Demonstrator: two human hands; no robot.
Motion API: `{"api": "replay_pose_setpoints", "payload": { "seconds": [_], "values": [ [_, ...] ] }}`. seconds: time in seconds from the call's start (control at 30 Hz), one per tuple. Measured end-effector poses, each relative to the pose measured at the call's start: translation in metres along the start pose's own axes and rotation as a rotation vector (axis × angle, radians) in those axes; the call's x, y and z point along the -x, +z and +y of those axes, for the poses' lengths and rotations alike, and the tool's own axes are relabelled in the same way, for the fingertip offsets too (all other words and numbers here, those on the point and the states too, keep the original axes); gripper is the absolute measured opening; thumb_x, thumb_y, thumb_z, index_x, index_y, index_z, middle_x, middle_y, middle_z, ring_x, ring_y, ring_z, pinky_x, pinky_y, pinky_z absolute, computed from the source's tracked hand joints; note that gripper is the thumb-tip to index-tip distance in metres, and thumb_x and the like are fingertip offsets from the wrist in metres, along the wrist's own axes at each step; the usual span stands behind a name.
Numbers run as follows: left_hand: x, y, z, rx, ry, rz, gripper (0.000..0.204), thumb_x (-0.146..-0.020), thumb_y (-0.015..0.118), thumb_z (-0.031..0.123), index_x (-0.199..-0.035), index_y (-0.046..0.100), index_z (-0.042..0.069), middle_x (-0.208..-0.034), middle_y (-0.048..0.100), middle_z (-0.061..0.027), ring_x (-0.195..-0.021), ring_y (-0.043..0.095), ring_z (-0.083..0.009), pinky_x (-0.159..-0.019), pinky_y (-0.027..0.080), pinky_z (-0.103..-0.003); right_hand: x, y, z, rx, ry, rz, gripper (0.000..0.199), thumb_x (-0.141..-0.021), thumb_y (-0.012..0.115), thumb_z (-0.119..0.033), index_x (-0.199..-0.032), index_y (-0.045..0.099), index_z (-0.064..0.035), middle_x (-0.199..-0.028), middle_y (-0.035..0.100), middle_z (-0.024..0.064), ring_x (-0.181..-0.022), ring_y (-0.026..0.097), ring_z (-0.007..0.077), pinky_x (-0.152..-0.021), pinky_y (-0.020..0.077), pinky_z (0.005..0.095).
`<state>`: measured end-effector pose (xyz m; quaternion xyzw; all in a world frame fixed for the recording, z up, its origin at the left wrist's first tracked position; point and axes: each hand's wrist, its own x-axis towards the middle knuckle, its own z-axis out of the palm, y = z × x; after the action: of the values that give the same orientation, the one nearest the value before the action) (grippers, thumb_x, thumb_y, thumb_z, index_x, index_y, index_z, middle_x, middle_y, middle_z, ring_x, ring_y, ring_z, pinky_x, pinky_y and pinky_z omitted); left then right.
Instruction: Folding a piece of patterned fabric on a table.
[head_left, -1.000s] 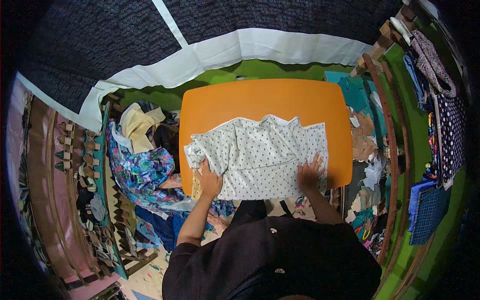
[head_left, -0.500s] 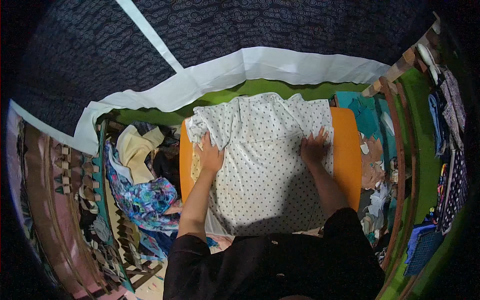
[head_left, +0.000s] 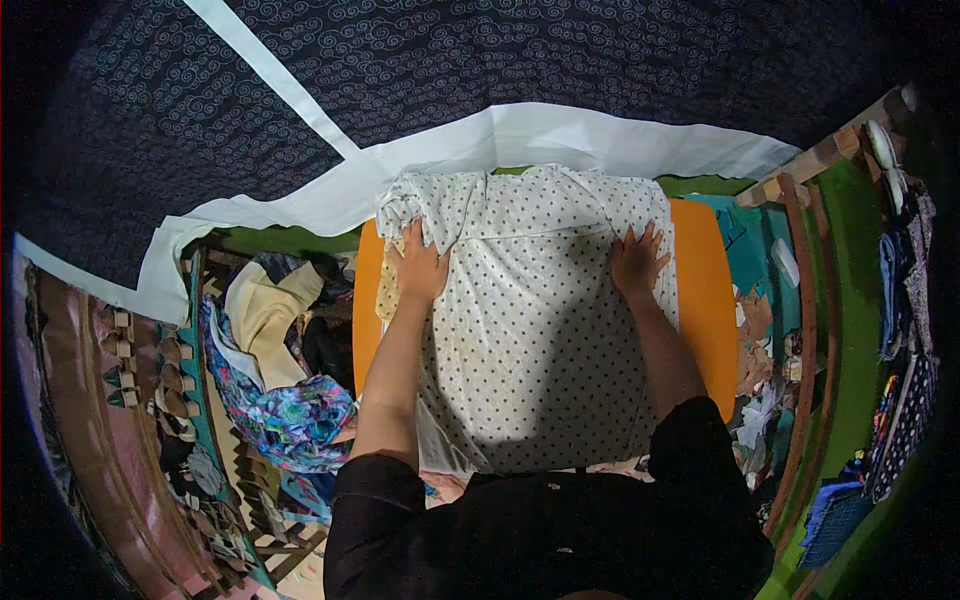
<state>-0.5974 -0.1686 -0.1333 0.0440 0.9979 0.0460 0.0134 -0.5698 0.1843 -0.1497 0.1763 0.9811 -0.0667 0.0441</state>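
Note:
A white garment with dark polka dots [head_left: 520, 340] lies spread over an orange table [head_left: 707, 310], its far edge at the table's far side. Both arms reach forward across it. My left hand [head_left: 420, 268] rests flat on the cloth at the far left, fingers apart, beside a bunched fold. On the far right part of the cloth lies my right hand [head_left: 637, 265], fingers spread. A yellowish patch of cloth [head_left: 387, 292] shows at the garment's left edge. My arms' shadow falls across the right half.
Left of the table is a heap of clothes with cream cloth [head_left: 265, 320] and a blue floral piece [head_left: 295, 425]. Shoes [head_left: 172, 400] stand on a rack further left. Clothes hang at the right [head_left: 905, 420]. A dark patterned curtain with a white border [head_left: 560, 135] hangs ahead.
The garment's far part has been drawn out flatter and further away. Both hands have slid slightly forward on it, and the view has shifted a little.

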Motion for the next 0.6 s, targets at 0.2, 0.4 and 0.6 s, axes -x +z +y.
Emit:
{"api": "replay_pose_setpoints", "payload": {
  "seconds": [0.2, 0.4, 0.6],
  "values": [
    [0.007, -0.008, 0.004, 0.006, 0.008, -0.032, 0.036, -0.079, 0.048, 0.034, -0.088, 0.059, 0.001, -0.136, 0.017, -0.0131, -0.126, 0.015, -0.0298, -0.095, 0.014, -0.058, 0.006, -0.001, 0.004, 0.077, 0.03, -0.071, 0.046, -0.088, 0.031, -0.04, -0.126, 0.036, -0.0152, -0.139, 0.005, 0.0161, -0.128, 0.002, 0.035, -0.095, 0.0094, 0.0598],
    [0.008, -0.005, 0.004, 0.081, 0.001, 0.021, 0.034, -0.078, 0.051, 0.031, -0.088, 0.06, 0.0, -0.134, 0.022, -0.0138, -0.125, 0.016, -0.0299, -0.095, 0.015, -0.058, 0.012, -0.002, 0.004, -0.025, 0.053, -0.05, 0.046, -0.088, 0.032, -0.04, -0.126, 0.037, -0.0146, -0.139, 0.006, 0.0165, -0.128, 0.002, 0.0357, -0.095, 0.0065, 0.0601],
    [0.004, 0.007, -0.002, 0.086, 0.006, 0.113, 0.035, -0.079, 0.049, 0.032, -0.092, 0.059, 0.002, -0.132, 0.028, -0.0098, -0.125, 0.02, -0.0253, -0.095, 0.015, -0.057, 0.013, 0.016, 0.013, -0.117, -0.002, 0.086, 0.043, -0.088, 0.035, -0.037, -0.124, 0.039, -0.0136, -0.136, 0.014, 0.0195, -0.127, 0.004, 0.0367, -0.093, 0.0061, 0.0631]
  ]
}}
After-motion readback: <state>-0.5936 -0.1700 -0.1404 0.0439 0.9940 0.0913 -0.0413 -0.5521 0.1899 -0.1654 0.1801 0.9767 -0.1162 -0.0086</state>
